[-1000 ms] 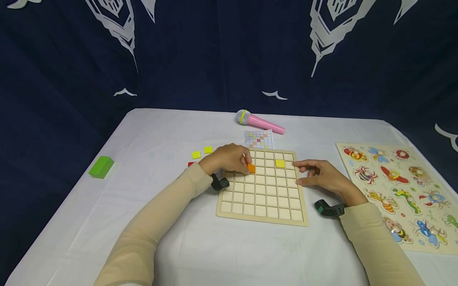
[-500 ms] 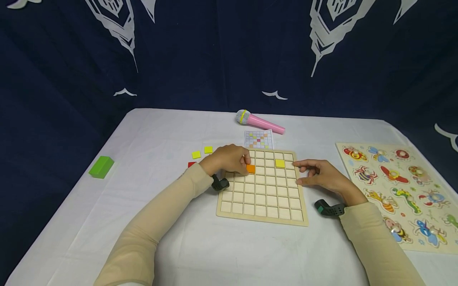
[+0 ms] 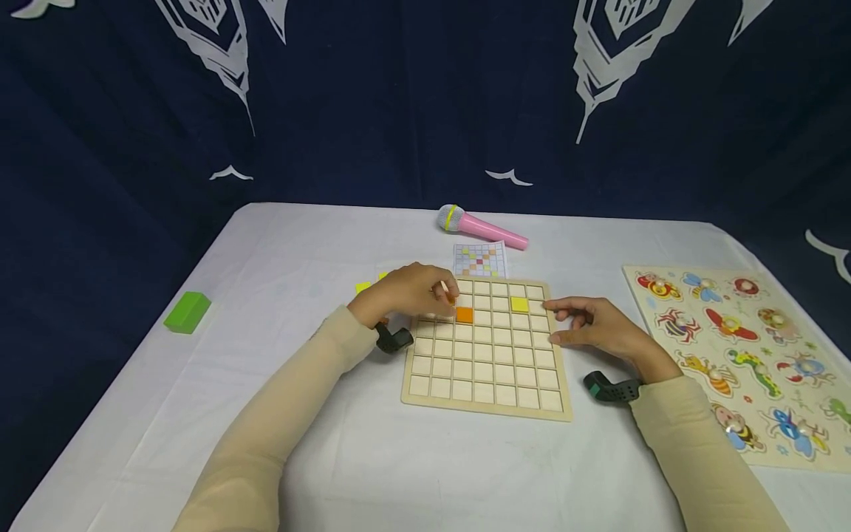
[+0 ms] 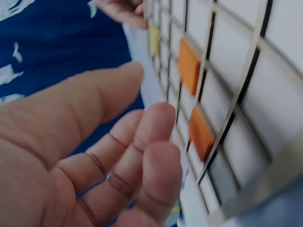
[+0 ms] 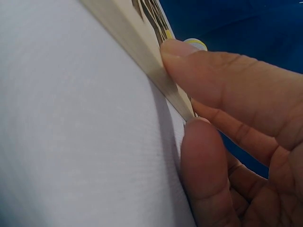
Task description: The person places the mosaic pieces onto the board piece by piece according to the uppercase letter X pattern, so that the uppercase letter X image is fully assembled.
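A wooden grid board (image 3: 492, 369) lies flat on the white table. An orange tile (image 3: 464, 315) sits in one of its cells, and a yellow tile (image 3: 519, 304) sits further right. My left hand (image 3: 408, 295) hovers at the board's upper left, just left of the orange tile. The left wrist view shows that hand (image 4: 94, 156) with loosely curled fingers holding nothing, and two orange tiles (image 4: 201, 132) lying in cells beyond it. My right hand (image 3: 598, 329) rests against the board's right edge. In the right wrist view its thumb (image 5: 199, 156) and forefinger touch that edge (image 5: 128, 33).
A pink toy microphone (image 3: 482, 229) and a small pattern card (image 3: 480, 258) lie behind the board. Loose yellow tiles (image 3: 362, 287) and an orange one (image 3: 383, 322) lie left of it. A green block (image 3: 188, 310) is far left and an animal peg puzzle (image 3: 738, 355) is at the right.
The orange tile, tilted at my left fingertips a second ago, now lies flat in its cell. My left hand has drawn back to the left. The right hand has stayed put.
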Motion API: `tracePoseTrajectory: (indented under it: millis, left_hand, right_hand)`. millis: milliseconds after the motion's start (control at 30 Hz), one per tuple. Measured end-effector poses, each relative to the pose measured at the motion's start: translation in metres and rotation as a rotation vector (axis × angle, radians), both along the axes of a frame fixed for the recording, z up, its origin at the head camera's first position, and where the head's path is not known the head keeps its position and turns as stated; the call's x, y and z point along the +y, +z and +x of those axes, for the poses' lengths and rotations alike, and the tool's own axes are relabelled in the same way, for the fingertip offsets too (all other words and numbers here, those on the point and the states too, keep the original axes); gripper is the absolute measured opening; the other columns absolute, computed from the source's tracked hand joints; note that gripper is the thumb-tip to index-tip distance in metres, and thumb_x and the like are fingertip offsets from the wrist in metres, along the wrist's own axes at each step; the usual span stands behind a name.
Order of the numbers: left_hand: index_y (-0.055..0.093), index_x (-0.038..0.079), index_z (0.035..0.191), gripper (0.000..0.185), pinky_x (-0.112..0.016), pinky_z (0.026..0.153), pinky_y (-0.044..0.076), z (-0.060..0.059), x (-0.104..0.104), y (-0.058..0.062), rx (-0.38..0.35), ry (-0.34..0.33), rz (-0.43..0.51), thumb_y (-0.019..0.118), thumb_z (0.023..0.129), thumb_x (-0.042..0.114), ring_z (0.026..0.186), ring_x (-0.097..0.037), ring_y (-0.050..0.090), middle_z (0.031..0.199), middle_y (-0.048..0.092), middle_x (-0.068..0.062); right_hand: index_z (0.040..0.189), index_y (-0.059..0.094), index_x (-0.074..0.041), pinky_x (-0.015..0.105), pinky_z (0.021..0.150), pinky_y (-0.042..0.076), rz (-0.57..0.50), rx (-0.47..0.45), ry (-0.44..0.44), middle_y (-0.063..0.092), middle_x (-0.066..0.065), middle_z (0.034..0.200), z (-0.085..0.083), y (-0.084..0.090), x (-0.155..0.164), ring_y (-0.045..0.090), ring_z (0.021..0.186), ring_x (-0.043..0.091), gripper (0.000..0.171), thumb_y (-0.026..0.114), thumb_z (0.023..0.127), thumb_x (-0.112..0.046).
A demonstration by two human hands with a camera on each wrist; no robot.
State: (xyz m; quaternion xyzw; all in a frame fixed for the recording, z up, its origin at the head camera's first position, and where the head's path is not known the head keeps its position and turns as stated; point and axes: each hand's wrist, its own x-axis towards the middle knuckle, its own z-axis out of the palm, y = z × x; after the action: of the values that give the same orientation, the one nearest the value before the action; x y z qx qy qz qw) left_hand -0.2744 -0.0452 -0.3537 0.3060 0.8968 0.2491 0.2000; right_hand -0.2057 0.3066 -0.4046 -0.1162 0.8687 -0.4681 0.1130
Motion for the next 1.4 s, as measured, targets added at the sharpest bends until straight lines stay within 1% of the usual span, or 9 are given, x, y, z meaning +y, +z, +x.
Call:
tracePoseTrajectory:
  millis: [100,233,333,633,867,1067,1233,1333,1400]
  left_hand:
    - [0.072,0.008,0.131,0.034,-0.034,0.088,0.051,-0.002,-0.012,0.005,-0.005,-0.014,0.083,0.077,0.101,0.023,0.100,-0.022,0.066,0.114,0.075,-0.007]
    - [0.071,0.005,0.133,0.037,-0.032,0.082,0.053,-0.005,-0.029,0.006,-0.016,-0.005,0.188,0.076,0.101,0.022,0.090,-0.023,0.068,0.113,0.075,-0.009]
    - [0.069,0.004,0.135,0.037,-0.031,0.077,0.054,-0.007,-0.044,0.006,-0.047,0.028,0.254,0.075,0.102,0.018,0.083,-0.027,0.068,0.114,0.075,-0.010]
    - [0.065,-0.002,0.140,0.038,-0.032,0.069,0.050,-0.021,-0.088,0.003,-0.107,0.147,0.386,0.068,0.105,0.012,0.085,-0.038,0.060,0.115,0.071,-0.014]
    - [0.063,0.000,0.145,0.043,-0.030,0.075,0.054,-0.036,-0.118,-0.012,-0.173,0.244,0.386,0.068,0.104,0.013,0.100,-0.029,0.065,0.121,0.071,-0.018]
    - [0.064,0.003,0.144,0.043,-0.030,0.078,0.051,-0.042,-0.136,-0.023,-0.184,0.332,0.337,0.069,0.104,0.015,0.096,-0.021,0.065,0.120,0.072,-0.015]
    - [0.063,0.000,0.144,0.044,-0.029,0.077,0.049,-0.042,-0.142,-0.028,-0.194,0.347,0.294,0.069,0.102,0.010,0.102,-0.024,0.060,0.128,0.070,-0.019]
    - [0.064,-0.001,0.144,0.046,-0.028,0.080,0.048,-0.042,-0.144,-0.031,-0.202,0.330,0.274,0.067,0.098,0.002,0.111,-0.027,0.057,0.138,0.066,-0.021]
    - [0.065,-0.001,0.144,0.048,-0.026,0.081,0.046,-0.043,-0.145,-0.033,-0.197,0.299,0.250,0.066,0.095,-0.001,0.110,-0.027,0.056,0.142,0.064,-0.021]
  right_hand:
    - [0.145,0.060,0.010,0.026,0.072,0.044,0.007,0.001,-0.003,0.059,0.010,0.112,0.000,0.001,0.000,0.050,0.078,0.013,0.062,0.086,0.091,-0.004]
    - [0.145,0.060,0.011,0.026,0.071,0.044,0.008,0.010,0.000,0.060,0.009,0.111,-0.001,0.001,0.000,0.050,0.078,0.014,0.062,0.086,0.091,-0.004]
    - [0.145,0.060,0.011,0.026,0.071,0.044,0.005,0.009,0.002,0.060,0.009,0.111,0.000,0.002,0.000,0.050,0.078,0.013,0.062,0.086,0.091,-0.003]
    - [0.145,0.060,0.011,0.026,0.071,0.044,0.007,0.006,-0.004,0.059,0.009,0.111,0.001,0.002,0.000,0.049,0.078,0.013,0.061,0.085,0.091,-0.003]
    - [0.145,0.060,0.011,0.026,0.071,0.043,0.000,0.007,-0.001,0.059,0.010,0.112,0.001,0.001,0.000,0.049,0.078,0.013,0.062,0.085,0.090,-0.003]
    - [0.145,0.060,0.010,0.026,0.072,0.044,0.006,0.008,0.003,0.059,0.010,0.111,0.001,0.001,0.002,0.050,0.078,0.013,0.061,0.085,0.090,-0.003]
    - [0.144,0.061,0.010,0.026,0.072,0.044,0.000,0.005,0.002,0.059,0.011,0.111,0.002,0.001,0.002,0.050,0.078,0.013,0.062,0.086,0.090,-0.004]
    - [0.144,0.061,0.010,0.026,0.072,0.044,-0.005,0.002,0.002,0.059,0.011,0.111,0.001,0.001,0.002,0.050,0.078,0.013,0.062,0.086,0.090,-0.004]
    - [0.144,0.061,0.010,0.026,0.072,0.044,-0.003,0.004,0.005,0.059,0.010,0.111,0.001,0.001,0.001,0.050,0.078,0.013,0.061,0.086,0.090,-0.004]
